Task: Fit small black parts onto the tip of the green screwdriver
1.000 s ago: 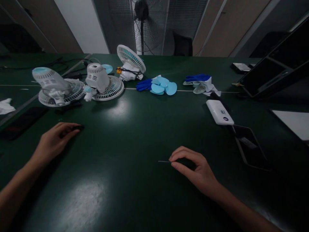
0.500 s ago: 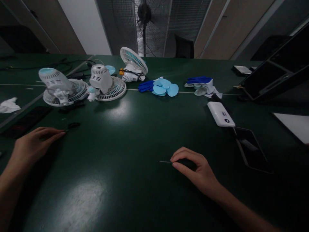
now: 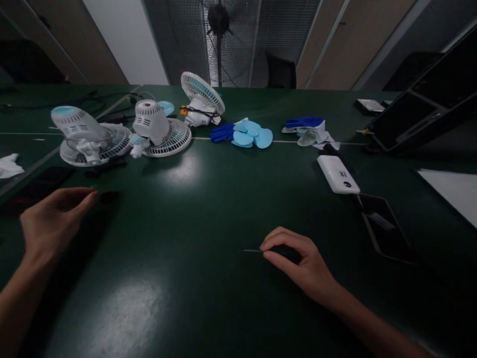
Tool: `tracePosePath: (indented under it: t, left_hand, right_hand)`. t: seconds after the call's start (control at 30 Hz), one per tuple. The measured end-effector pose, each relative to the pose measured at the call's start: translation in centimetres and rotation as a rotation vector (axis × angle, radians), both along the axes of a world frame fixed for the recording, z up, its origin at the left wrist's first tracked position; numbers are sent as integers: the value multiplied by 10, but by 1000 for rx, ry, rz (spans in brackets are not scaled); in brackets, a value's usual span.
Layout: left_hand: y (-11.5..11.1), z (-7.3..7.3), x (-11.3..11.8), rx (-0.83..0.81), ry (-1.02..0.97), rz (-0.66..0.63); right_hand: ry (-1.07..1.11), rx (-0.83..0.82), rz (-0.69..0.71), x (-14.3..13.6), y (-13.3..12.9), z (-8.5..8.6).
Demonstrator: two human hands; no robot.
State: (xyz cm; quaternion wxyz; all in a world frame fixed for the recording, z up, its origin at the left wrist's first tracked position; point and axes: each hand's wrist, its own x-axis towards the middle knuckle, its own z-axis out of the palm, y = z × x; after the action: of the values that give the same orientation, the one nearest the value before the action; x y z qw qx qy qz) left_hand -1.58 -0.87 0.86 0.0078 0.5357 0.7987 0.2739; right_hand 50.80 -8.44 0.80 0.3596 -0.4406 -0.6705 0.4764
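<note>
At the left of the head view, my left hand (image 3: 55, 219) is closed in a pinch above the dark green table (image 3: 179, 223). Whatever its fingertips hold is too small to make out. A small dark round object (image 3: 109, 197) lies just right of those fingertips. My right hand (image 3: 298, 256) grips a screwdriver (image 3: 286, 252) by its dark handle, low over the table. The thin metal shaft points left.
Small white fans (image 3: 89, 134) stand at the back left, partly dismantled. Blue fan blades (image 3: 252, 134) lie beside blue-and-white gloves (image 3: 307, 129). On the right are a white power bank (image 3: 338, 174), a phone (image 3: 385, 226) and a dark cabinet-like object (image 3: 428, 99).
My left hand has risen slightly from beside the dark round object, still pinched. The right hand keeps its grip on the screwdriver. The whole view has shifted a little.
</note>
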Motion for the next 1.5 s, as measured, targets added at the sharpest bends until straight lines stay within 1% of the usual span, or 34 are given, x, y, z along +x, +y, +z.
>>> tracePosePath:
  t: [0.1, 0.17, 0.23, 0.3, 0.43, 0.5, 0.6, 0.63, 0.73, 0.8, 0.93, 1.0, 1.07, 1.27, 1.5]
  left_hand:
    - [5, -3, 10, 40, -55, -49]
    - [6, -5, 13, 19, -16, -101]
    - [7, -7, 14, -18, 45, -148]
    - [8, -7, 14, -42, 89, -169]
    - [10, -8, 9, -13, 72, -185]
    - [10, -9, 5, -61, 37, -172]
    - [9, -8, 2, -134, 5, -117]
    - [8, -7, 2, -129, 1, -110]
    - [6, -3, 3, -64, -13, -143]
    - [5, -1, 2, -61, -35, -145]
    - [6, 0, -8, -198, -91, -53]
    - [7, -1, -13, -218, -119, -61]
    - [7, -1, -14, -205, -158, -84]
    - [5, 2, -6, -210, -279, -57]
    - [8, 0, -13, -234, -228, -74]
  right_hand:
    - [-13, 1, 10, 1, 0, 0]
    - [-15, -4, 16, 1, 0, 1]
    - [-10, -4, 15, 1, 0, 1]
    - [-6, -4, 11, 0, 0, 1]
    - [-6, -9, 12, -1, 1, 2]
    - [-1, -4, 14, -1, 1, 2]
    - [-1, -7, 14, -1, 1, 2]
    - [-5, -7, 14, 0, 1, 1]
    - [-13, 7, 9, 0, 0, 0]
    - [-16, 7, 11, 1, 0, -1]
    - [-17, -10, 16, 1, 0, 0]
    - [-15, -17, 22, 1, 1, 1]
    - [-17, -22, 27, 1, 1, 1]
    - [-14, 1, 21, 1, 1, 1]
    - [-13, -7, 21, 0, 1, 2]
